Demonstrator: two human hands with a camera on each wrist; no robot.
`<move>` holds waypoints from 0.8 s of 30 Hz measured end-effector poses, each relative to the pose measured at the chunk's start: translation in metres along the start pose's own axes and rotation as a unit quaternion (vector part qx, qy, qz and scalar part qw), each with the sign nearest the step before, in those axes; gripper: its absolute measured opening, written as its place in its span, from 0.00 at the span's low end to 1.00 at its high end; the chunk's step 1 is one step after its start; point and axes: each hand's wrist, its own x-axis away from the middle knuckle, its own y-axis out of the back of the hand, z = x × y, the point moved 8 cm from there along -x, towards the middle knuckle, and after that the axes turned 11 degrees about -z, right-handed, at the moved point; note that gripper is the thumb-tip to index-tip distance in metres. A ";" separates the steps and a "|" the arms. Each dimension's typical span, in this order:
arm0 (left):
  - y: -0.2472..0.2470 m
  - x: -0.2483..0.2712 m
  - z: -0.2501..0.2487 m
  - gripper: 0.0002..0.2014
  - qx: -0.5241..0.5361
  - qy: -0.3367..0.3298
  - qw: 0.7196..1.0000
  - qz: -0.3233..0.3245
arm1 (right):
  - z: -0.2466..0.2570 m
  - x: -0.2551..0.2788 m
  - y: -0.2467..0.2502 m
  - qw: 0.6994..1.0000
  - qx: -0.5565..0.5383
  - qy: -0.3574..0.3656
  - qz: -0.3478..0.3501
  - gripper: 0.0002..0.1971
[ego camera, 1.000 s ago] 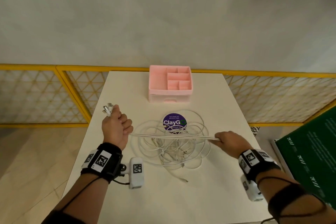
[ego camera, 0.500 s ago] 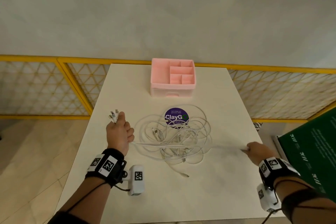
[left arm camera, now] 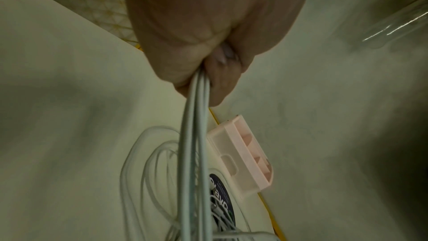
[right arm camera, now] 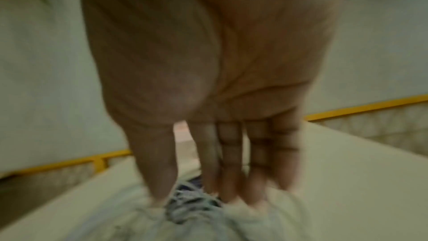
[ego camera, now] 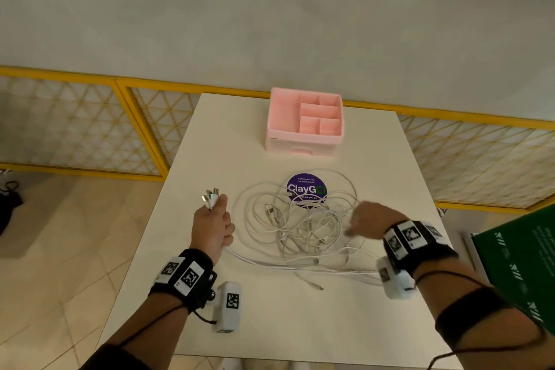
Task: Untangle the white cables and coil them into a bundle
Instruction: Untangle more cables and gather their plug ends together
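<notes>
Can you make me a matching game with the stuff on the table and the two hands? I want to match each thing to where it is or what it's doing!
Things:
1. left hand
2. right hand
3. pink organizer
4. purple sticker

What it does:
A. sits at the table's far edge
B. lies partly under the white cables
C. grips cable ends
D. fingers straight, over the tangle

Pairs: 1-C, 2-D, 3-A, 4-B

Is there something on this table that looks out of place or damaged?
Nothing looks damaged. The only disorder is the white cables: a loose tangle on the table, partly covering the purple sticker. The pink organizer sits square.
</notes>
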 end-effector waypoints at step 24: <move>0.018 -0.001 0.011 0.21 -0.010 0.019 1.000 0.007 | 0.139 -0.060 -0.039 0.973 -0.137 0.109 -0.153 0.13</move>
